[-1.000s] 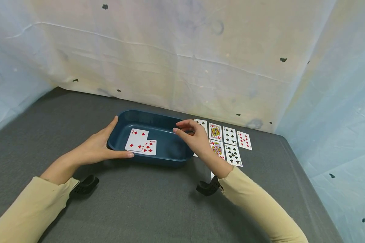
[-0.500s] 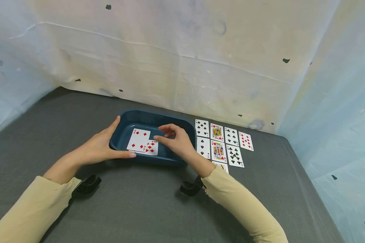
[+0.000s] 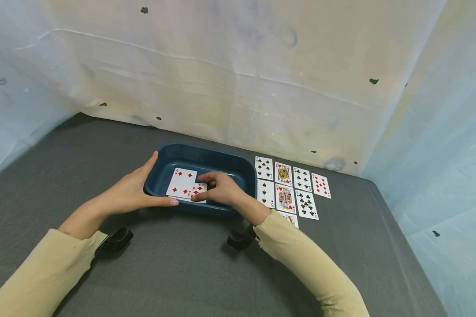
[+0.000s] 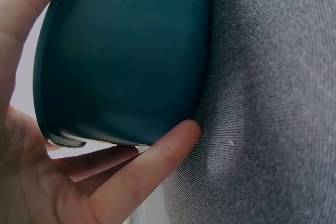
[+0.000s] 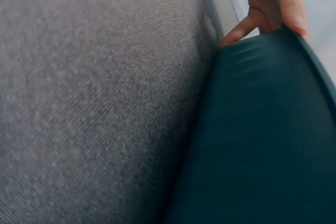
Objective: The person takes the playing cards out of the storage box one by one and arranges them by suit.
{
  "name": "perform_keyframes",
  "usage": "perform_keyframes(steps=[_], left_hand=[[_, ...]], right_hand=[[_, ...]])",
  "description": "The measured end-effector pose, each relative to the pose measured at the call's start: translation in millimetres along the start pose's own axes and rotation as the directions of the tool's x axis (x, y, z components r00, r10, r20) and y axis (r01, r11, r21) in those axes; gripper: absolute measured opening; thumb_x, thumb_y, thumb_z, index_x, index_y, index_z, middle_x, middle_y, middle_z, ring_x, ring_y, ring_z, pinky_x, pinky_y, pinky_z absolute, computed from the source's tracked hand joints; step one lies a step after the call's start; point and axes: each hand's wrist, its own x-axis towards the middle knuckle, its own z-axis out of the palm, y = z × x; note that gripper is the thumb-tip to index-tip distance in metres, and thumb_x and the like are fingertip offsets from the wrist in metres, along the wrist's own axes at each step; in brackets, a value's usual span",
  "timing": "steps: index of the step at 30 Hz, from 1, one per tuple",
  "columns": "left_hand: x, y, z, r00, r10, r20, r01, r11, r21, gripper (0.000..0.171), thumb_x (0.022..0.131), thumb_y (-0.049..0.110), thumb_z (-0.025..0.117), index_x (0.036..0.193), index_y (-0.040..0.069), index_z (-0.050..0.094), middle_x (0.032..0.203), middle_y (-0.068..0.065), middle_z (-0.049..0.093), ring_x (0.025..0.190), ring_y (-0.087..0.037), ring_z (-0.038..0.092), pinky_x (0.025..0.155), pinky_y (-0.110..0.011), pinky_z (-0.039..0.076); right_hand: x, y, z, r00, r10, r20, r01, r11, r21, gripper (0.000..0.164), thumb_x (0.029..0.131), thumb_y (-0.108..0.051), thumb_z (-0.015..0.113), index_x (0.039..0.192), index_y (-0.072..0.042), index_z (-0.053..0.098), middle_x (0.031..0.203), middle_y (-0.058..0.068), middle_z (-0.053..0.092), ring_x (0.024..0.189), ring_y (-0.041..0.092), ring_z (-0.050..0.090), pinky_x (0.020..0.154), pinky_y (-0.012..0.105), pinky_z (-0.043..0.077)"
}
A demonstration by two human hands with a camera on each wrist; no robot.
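Observation:
A dark blue rectangular tray (image 3: 206,149) stands on the grey table. My left hand (image 3: 128,191) grips its left end, thumb along the near side and fingers around the end, as the left wrist view shows up close. Inside, a four of diamonds card (image 3: 178,180) overlaps another diamond card (image 3: 199,188). My right hand (image 3: 224,190) reaches over the near rim, with thumb and index finger spread over the second diamond card. Whether the fingertips touch it cannot be told. The right wrist view shows only the tray's outer wall, the left hand and cloth.
Right of the tray, several playing cards lie face up in rows, among them spades (image 3: 264,168), a heart face card (image 3: 285,198), clubs (image 3: 306,204) and diamonds (image 3: 321,185). A pale curtain (image 3: 230,88) hangs behind the table.
My right hand has moved left and down, from above the tray's right end to the diamond cards. Spade cards that it covered are now visible. The left hand keeps its grip.

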Motion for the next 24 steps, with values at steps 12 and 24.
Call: perform_keyframes(steps=[12,24], left_hand=[[0.6,-0.8,2.8,1.000,-0.004,-0.005,0.004,1.000,-0.002,0.133,0.071,0.063,0.074,0.152,0.011,-0.017,0.155,-0.033,0.008,0.138,-0.055,0.019,0.104,-0.070,0.024],[1.2,0.4,0.2,1.000,-0.013,0.013,0.013,1.000,0.000,0.132,0.072,0.064,0.073,0.151,0.013,-0.019,0.156,-0.032,0.005,0.139,-0.054,0.016,0.104,-0.071,0.023]], right_hand=[[-3.0,-3.8,3.9,0.999,-0.012,-0.037,0.000,0.955,-0.297,0.033,0.080,-0.015,0.077,0.109,-0.010,0.065,0.114,0.009,0.059,0.110,0.024,0.045,0.097,0.038,0.037],[-6.4,1.5,0.2,0.994,0.003,-0.105,0.023,0.968,0.248,0.017,0.086,-0.012,0.070,0.085,-0.007,0.053,0.074,0.002,0.055,0.067,0.013,0.050,0.057,0.021,0.042]])
